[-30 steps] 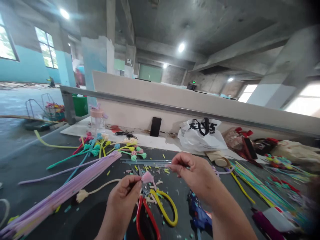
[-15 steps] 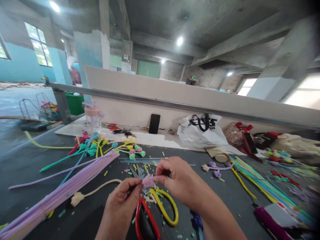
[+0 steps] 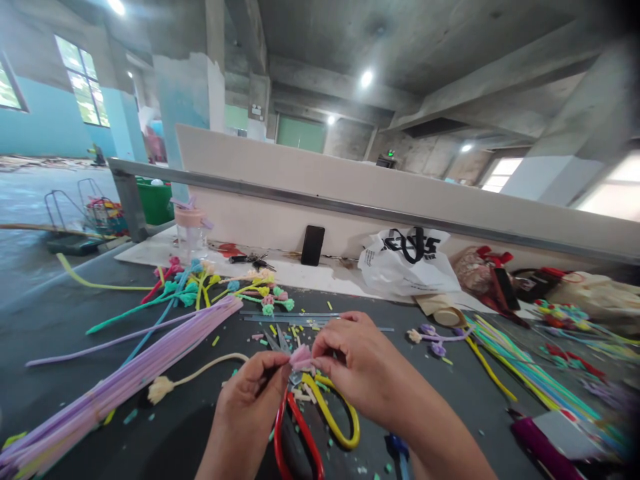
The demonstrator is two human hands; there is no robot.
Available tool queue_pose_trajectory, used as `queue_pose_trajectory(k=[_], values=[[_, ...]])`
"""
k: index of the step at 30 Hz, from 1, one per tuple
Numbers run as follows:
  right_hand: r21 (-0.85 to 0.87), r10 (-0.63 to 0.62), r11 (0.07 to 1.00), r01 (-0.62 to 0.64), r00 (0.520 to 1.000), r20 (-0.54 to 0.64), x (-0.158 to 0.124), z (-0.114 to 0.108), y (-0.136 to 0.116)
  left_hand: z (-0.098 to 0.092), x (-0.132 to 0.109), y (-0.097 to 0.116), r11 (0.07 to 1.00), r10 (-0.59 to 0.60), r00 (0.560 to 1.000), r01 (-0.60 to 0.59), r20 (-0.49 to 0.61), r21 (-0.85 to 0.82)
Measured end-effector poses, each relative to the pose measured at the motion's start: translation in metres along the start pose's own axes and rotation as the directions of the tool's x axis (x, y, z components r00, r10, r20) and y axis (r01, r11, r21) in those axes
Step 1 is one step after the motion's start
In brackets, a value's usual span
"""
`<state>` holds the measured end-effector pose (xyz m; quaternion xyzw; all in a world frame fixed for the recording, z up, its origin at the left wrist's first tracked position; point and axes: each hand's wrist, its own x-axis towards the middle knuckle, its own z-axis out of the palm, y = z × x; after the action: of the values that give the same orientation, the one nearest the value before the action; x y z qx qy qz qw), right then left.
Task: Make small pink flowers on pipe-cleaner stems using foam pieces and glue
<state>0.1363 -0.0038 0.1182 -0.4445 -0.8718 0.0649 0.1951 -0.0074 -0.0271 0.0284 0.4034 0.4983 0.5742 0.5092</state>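
Between my two hands is a small fuzzy pink pipe-cleaner flower (image 3: 301, 357), partly covered by fingertips. My left hand (image 3: 247, 403) pinches its left side with thumb and forefinger. From the right, my right hand (image 3: 357, 360) pinches its other side, fingers curled. Just beneath lie scissors (image 3: 315, 440) with one red and one yellow handle loop, blades spread and pointing away from me. Left of my left hand, a cream pipe-cleaner flower (image 3: 160, 389) rests on its curved stem. Small pipe-cleaner clippings are scattered around the scissors.
A bundle of lilac and pink pipe cleaners (image 3: 145, 373) lies at left, with finished coloured flowers (image 3: 260, 293) behind. Along the back stand a clear bottle (image 3: 191, 233), a phone (image 3: 313, 245) and a white bag (image 3: 405, 267). More pipe cleaners (image 3: 530, 373) and a purple-handled tool (image 3: 543, 447) lie at right.
The view has shifted slightly, so everything sits a little further right. Both hands still pinch the pink flower, which appears turned a little and shows more between the fingers.
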Motion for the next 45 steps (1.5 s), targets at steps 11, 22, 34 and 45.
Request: queue_pose_trajectory(k=[11,22,34,45], values=[[0.013,0.078,0.997,-0.079,0.994,0.073,0.001,-0.018,0.014,-0.001,-0.001,0.005,0.926,-0.029,0.999,0.017,-0.024,-0.377],[0.254,0.252,0.921,-0.295,0.949,0.19,0.015,0.011,0.028,-0.004,0.008,-0.015,0.952,0.032,0.999,-0.041,-0.034,-0.303],[0.213,0.155,0.962,-0.171,0.984,0.089,0.003,-0.016,0.01,-0.002,0.0,-0.008,0.932,0.339,0.938,-0.325,-0.068,0.161],[0.15,0.082,0.984,-0.095,0.992,0.092,0.004,-0.008,0.007,-0.004,-0.004,-0.009,0.881,0.419,0.908,-0.408,0.007,0.241]])
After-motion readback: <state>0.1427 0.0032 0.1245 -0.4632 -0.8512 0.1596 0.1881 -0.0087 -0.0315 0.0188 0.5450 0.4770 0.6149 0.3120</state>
